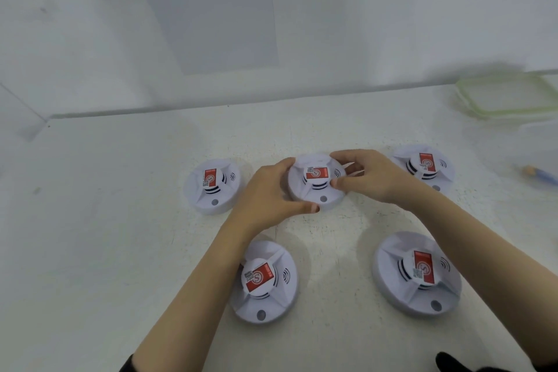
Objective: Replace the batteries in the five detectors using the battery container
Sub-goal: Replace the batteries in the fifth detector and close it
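Left hand (271, 190): fingers curled round the left rim of the middle detector (315, 192), thumb tip on the table at its near edge. Right hand (373, 175): fingers hooked over the far right rim of the same unit, thumb pressed on its top face just beside the raised centre cap. Both hands grasp it. The unit sits face-up on the table (120, 220); whether it is lifted clear of the surface cannot be told.

Middle detector is the centre of a back row of three. Back-left detector (213, 187) lies just beside the left hand; back-right detector (425, 166) is partly behind the right wrist. Front row: front-left detector (265, 281), under the left forearm, and front-right detector (418, 275), beside the right forearm. All are white, round and carry a red label on the centre cap.

Far right, near the wall: battery container (507, 100), clear plastic with a green edge, too blurred to read its contents. Nearer along the right edge is a blue-handled tool (542, 174), blurred. A printed sheet (211, 9) hangs on the wall behind the table.
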`<act>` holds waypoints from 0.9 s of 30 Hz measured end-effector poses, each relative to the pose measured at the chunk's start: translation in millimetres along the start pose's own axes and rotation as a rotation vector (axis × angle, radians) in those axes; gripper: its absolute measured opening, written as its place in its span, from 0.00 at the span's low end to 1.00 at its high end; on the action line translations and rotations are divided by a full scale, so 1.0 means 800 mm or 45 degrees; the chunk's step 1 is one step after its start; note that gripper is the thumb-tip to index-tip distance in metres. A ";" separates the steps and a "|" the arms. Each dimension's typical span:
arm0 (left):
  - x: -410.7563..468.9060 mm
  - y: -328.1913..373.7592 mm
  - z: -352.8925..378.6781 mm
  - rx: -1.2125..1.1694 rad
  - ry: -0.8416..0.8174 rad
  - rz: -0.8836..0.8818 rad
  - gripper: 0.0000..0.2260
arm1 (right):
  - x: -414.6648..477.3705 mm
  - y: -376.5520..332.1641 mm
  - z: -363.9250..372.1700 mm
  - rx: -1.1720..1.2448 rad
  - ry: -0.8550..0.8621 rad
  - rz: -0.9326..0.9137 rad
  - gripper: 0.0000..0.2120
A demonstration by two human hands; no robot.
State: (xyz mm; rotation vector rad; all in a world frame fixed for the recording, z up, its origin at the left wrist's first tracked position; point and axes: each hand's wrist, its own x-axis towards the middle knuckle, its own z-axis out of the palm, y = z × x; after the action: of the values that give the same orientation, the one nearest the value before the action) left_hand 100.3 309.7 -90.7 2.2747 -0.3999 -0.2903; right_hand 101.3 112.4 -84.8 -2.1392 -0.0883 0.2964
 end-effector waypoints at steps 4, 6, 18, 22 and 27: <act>-0.008 -0.021 -0.021 0.283 0.313 -0.005 0.34 | 0.002 -0.005 0.006 -0.251 0.078 -0.118 0.26; -0.010 -0.035 -0.039 0.518 0.418 -0.107 0.36 | 0.004 -0.011 0.009 -0.282 0.072 -0.189 0.24; -0.025 -0.032 -0.074 -0.336 0.378 -0.114 0.30 | 0.004 -0.017 0.016 -0.360 -0.031 -0.225 0.27; -0.030 -0.003 -0.058 -0.667 0.333 0.128 0.31 | -0.014 -0.034 0.015 0.185 -0.096 -0.280 0.33; -0.028 0.017 -0.034 -0.807 0.268 0.302 0.36 | -0.026 -0.038 0.005 0.745 -0.235 -0.318 0.33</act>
State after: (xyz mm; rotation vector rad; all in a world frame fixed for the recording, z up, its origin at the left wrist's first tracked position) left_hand 86.0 327.3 -60.8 1.5998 -0.3944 -0.0401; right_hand 81.6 128.5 -57.7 -1.4998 -0.3311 0.3249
